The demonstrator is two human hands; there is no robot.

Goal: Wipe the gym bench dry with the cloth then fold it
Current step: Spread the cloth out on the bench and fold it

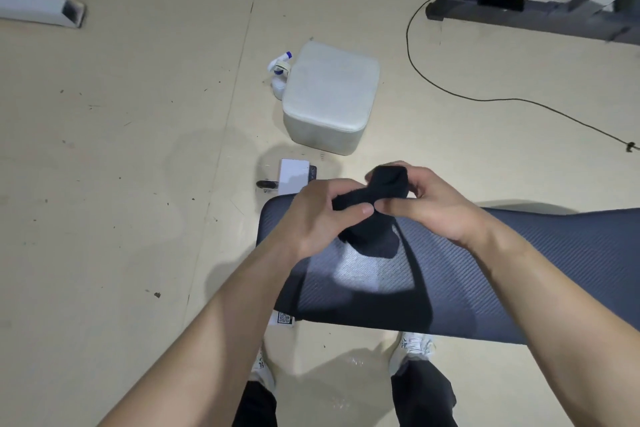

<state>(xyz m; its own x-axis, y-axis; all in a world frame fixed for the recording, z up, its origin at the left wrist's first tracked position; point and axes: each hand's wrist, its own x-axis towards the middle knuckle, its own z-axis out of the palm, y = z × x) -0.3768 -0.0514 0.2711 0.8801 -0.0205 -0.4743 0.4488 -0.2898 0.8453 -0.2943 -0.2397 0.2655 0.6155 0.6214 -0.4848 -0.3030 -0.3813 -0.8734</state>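
**Cloth in both hands over the bench end: folding looks to be under way**

The black cloth [372, 236] is off the padding and held in the air above the end of the gym bench [502, 270], closer to the far edge than to the near one. It is bunched, not flat. An upper lump sits under the right fingers, a narrow waist runs between the two thumbs, and a loose flap hangs below without clearly touching the pad.

The left hand [318, 215] grips the cloth from the left, with its thumb pressed on the waist and its fingers curled behind, out of sight. The right hand [433, 204] clamps the upper lump, fingers hooked over the top and thumb tip nearly meeting the left thumb. Both forearms reach forward and converge, with the wrists about level.

Judging by this, the wiping is likely over and the folding has begun, though the bundle has no neat edges yet. A pale sheen on the pad below the hands may be glare or leftover damp; which it is cannot be told. The next move probably calls for finding two corners, drawing the hands apart to open the fabric, then laying one half squarely over the other. Soft fabric like this will sag, so the flap needs support.

On the floor beyond the bench end lie a pale cushion [329, 97], a spray bottle [280, 71] beside it and a thin black cable [450, 95].
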